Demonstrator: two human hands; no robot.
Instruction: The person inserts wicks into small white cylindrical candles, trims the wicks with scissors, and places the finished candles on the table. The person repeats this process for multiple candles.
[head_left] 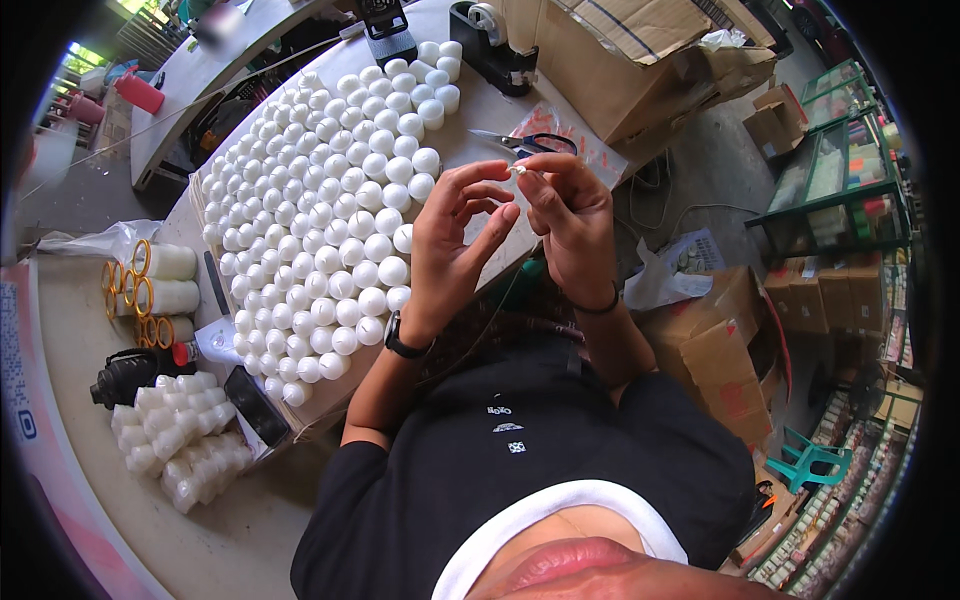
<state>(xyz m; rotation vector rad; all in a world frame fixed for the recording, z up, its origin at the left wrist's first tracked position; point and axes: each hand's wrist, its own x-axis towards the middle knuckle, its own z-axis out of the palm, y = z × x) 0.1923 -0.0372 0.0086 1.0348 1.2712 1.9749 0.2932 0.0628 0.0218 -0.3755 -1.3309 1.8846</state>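
Close in front of my chest, my right hand [572, 215] pinches a small whitish piece [518, 170] between thumb and index finger. It is too small to name. My left hand [455, 235] is beside it, its index fingertip at the piece and its thumb held apart from the curled fingers. Many white round-topped candles [330, 225], several with thin wicks showing, stand in packed rows on the table to the left. Dark-handled scissors [530, 141] lie just beyond my fingertips, next to a clear plastic bag with orange print [585, 145].
A black tape dispenser [493, 45] and cardboard boxes [640, 90] are at the back. Wrapped white packs [180, 430], gold-ringed rolls [160, 290] and a dark phone-like slab [257, 405] lie left. An open carton [715, 360] and green-framed shelves [835, 170] stand right.
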